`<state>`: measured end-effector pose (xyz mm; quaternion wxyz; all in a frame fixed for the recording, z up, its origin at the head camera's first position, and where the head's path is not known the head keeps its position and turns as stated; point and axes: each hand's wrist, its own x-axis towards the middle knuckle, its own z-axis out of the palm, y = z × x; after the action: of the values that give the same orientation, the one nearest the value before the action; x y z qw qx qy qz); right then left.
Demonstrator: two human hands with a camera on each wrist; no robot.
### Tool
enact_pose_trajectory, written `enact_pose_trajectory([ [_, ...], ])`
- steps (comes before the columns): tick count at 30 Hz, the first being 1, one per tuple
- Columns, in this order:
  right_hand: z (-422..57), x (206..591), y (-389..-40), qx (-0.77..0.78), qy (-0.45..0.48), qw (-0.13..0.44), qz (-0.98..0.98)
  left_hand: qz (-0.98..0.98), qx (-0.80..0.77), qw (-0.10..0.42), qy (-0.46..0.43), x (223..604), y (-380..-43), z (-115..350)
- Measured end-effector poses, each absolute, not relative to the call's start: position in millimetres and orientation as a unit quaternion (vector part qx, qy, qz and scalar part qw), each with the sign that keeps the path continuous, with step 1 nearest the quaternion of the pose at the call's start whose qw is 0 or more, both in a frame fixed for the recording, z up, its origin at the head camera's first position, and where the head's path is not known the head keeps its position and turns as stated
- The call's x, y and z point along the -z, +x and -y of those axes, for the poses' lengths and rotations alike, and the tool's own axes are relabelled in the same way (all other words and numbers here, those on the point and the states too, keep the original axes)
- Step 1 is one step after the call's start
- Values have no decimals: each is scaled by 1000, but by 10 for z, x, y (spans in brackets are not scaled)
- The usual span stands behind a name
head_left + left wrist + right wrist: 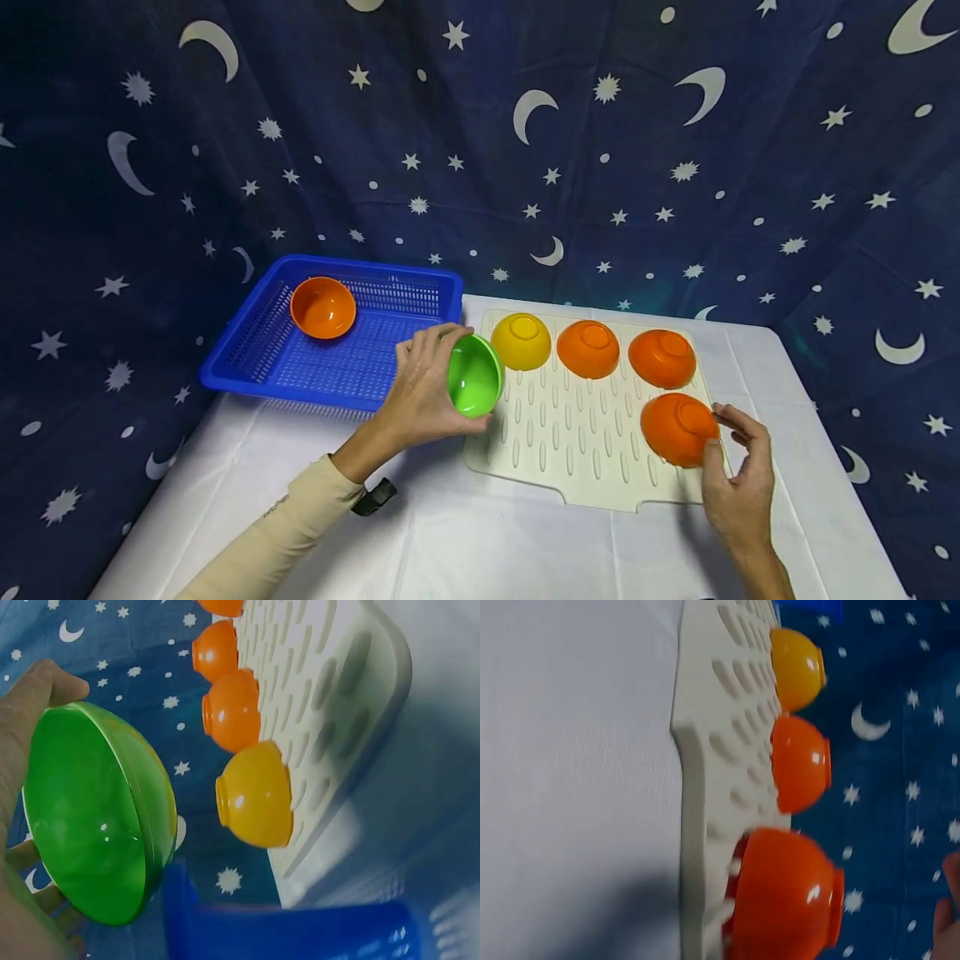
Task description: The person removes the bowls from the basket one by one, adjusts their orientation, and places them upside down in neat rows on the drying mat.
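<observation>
My left hand grips a green bowl by its rim, thumb and fingers on opposite sides. The bowl is tipped on its side, in the air between the basket and the drying mat. Over at the mat's right front corner lies an upside-down orange bowl. Beside it is my right hand, with thumb and fingers spread apart. In the right wrist view, those fingers appear clear of the orange bowl, though part of the hand is out of frame.
Along the mat's back edge sit an upside-down yellow bowl and two upside-down orange bowls, one in the middle and one at right. A blue basket at left holds an upright orange bowl. A starry curtain hangs behind.
</observation>
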<state>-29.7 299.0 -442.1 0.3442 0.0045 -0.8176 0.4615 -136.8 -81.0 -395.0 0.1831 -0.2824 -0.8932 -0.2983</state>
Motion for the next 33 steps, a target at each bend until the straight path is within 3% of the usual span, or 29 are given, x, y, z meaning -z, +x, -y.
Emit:
enact_pose_trajectory([
  [3,-2838,4418,-331,-463,50,340,817,887,310,190,-284,4014,-1351,708],
  [8,-2538,4469,-421,-483,50,289,825,880,338,184,-278,4124,-1297,490],
  [20,-2054,4671,-605,-513,91,22,853,871,382,140,-274,4251,-1245,248],
  [24,-1963,4730,-628,-535,92,-44,839,861,412,117,-276,4292,-1246,215],
  [33,-1807,4763,-660,-639,81,-104,758,840,464,92,-267,4403,-1246,91],
])
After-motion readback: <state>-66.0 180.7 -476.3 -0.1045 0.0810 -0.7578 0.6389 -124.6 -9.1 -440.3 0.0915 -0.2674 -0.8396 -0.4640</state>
